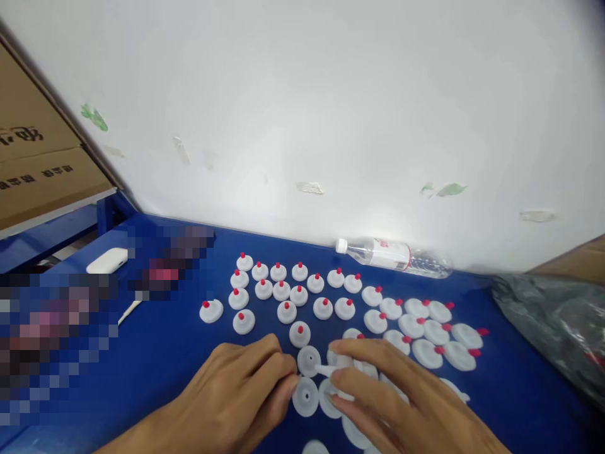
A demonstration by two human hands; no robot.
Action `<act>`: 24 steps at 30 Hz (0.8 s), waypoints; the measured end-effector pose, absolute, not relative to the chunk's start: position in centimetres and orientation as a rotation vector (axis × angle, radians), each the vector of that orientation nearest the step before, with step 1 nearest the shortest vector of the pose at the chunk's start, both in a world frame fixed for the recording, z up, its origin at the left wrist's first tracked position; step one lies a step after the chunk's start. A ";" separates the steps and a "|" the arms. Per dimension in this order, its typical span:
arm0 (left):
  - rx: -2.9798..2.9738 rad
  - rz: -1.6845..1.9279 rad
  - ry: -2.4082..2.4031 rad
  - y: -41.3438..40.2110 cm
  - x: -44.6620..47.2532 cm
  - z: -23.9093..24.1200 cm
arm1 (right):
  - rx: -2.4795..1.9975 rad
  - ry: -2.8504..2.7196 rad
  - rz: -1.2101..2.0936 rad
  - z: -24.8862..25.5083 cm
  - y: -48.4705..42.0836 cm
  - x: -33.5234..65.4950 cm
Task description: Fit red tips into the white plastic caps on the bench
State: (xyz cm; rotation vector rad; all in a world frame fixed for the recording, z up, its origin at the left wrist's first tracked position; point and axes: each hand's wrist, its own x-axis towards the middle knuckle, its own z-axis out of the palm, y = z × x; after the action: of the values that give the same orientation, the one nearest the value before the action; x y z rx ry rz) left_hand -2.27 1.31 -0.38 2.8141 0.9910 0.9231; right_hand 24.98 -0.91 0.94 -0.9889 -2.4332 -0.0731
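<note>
Step in hand, as judged: fitting of a small part into a round white plastic cap (309,360) on the blue table top (170,353). The left hand (236,394) has its fingertips pinched narrow at the near edge of this cap; whether they grip the cap or only steady it, cannot tell. The right hand (392,394) holds a small white plastic stem (324,370) between thumb and forefinger, closed tight on it, its tip pointing at the cap and just beside it. More bare white caps lie touching under both hands (305,397). Beyond them stand rows of white caps with red plugs (299,334), some upright, those at right tipped over. A clear plastic bottle (394,255) lies on its side by the wall. Next move would call for fine alignment of the stem with the cap's centre hole.
</note>
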 end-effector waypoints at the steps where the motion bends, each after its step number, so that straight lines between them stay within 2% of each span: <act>1: 2.776 0.917 1.009 1.2 -2.4 -0.5 | -0.978 -2.437 -0.064 0.8 -0.8 25.1; 9: 2.550 1.149 1.017 1.2 -1.8 -0.1 | -0.913 -2.406 -0.108 1.3 -0.3 25.2; 19: 2.433 1.226 1.155 0.7 -0.6 0.9 | -0.934 -2.386 -0.057 1.5 -0.7 25.4; 24: 2.475 1.196 0.975 0.9 -0.8 0.6 | -0.940 -2.345 -0.061 1.5 -0.6 25.3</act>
State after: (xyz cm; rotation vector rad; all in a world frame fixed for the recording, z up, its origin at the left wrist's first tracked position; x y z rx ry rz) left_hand -0.76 0.86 0.64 2.4748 0.9745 1.1962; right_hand 25.29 -0.60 1.51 -0.9402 -2.3448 -0.0613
